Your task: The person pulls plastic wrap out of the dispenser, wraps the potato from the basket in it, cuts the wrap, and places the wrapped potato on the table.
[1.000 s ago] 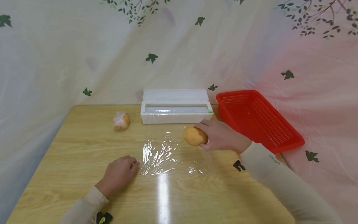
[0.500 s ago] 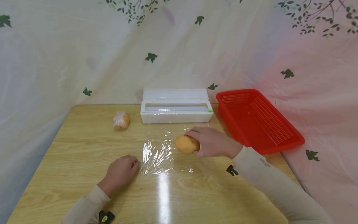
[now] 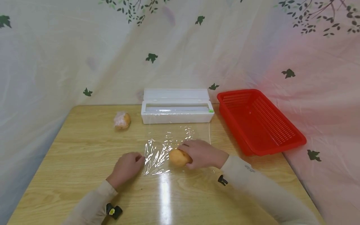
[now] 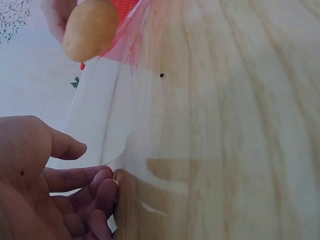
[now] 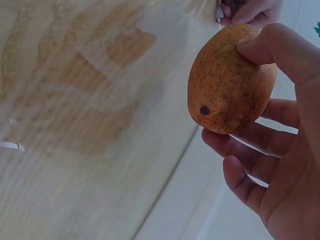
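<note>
Two hands at centre frame: right hand (image 3: 203, 153) wraps its fingers round a mango (image 3: 178, 157), holding it just over the cling film sheet (image 3: 164, 147) so it lands mid-sheet. Left hand (image 3: 127, 166) has curled fingertips pinning the film's left edge flat on the table (image 3: 70, 150).

The pale wooden worktop (image 3: 70, 150) has a glossy, grained finish that mirrors the light, and on it the thin clear plastic film sheet (image 3: 168, 140) lies crinkled and shiny. The orange-yellow mango (image 3: 179, 157) has matt, finely speckled skin. The red perforated plastic basket (image 3: 292, 147) and the white plastic film dispenser box (image 3: 177, 118) look smooth, and the leaf-printed backdrop cloth (image 3: 56, 53) looks soft and matt.
</note>
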Demonstrator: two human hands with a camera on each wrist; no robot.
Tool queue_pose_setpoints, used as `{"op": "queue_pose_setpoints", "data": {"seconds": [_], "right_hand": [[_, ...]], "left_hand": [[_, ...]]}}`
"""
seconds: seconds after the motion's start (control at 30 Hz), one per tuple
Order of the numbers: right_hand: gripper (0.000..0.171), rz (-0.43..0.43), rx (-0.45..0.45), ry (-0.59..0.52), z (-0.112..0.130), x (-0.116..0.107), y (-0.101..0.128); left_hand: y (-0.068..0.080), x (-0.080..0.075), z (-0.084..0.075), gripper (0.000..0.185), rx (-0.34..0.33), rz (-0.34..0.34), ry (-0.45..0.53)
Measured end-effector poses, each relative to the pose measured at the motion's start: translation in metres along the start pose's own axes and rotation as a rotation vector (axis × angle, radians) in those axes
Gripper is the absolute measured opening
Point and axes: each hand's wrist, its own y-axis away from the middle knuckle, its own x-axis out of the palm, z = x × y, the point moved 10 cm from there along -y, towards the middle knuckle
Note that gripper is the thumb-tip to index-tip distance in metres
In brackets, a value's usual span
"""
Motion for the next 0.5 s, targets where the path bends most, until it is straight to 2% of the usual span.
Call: {"op": "queue_pose_setpoints", "data": {"seconds": [0.17,0.33,0.43,0.5], "right_hand": [[0.062,0.012,-0.008,0.023,0.004,0.015,-0.005],[0.06,0.044,0.04,-0.016,-0.003,0.027,-0.006],[0.061,0.052,0.063,-0.048,-0.006,0.029,-0.006],[0.062,0.058,0.067,-0.057,-0.007,0.029,-0.007]], "left_hand": [[-0.002,0.002,0.003,0.022,-0.04,0.003,0.073],[-0.007,0.002,0.004,0.027,-0.044,-0.004,0.127],[-0.016,0.002,0.008,0.03,-0.063,0.0,0.181],[-0.025,0.004,0.012,0.031,-0.095,0.024,0.255]]}}
